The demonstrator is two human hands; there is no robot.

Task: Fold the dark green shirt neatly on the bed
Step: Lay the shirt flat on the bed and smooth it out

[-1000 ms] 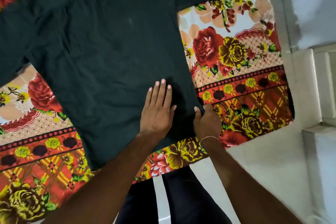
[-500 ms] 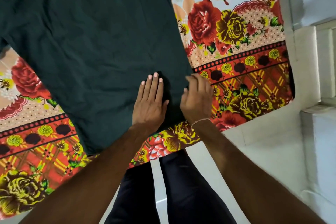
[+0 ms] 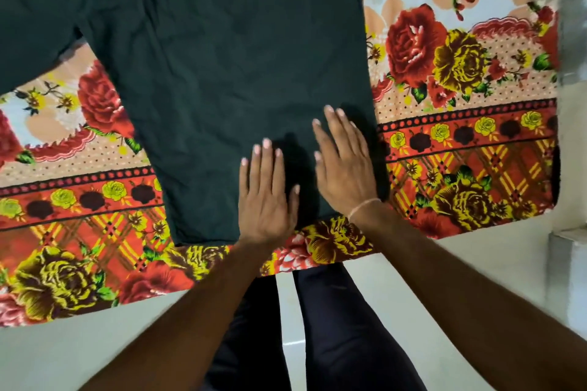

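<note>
A floral bedsheet [image 3: 460, 79] in red, yellow and peach is covering the bed. Below its near edge, pale floor [image 3: 79, 355] is showing, and dark trousers [image 3: 336, 327], possibly navy, are standing there.

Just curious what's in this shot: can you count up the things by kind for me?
Dark green shirt: 1
Floral bedsheet: 1
Hands flat on the shirt: 2, left hand and right hand
Thin wrist band on the right wrist: 1
Total: 5
</note>
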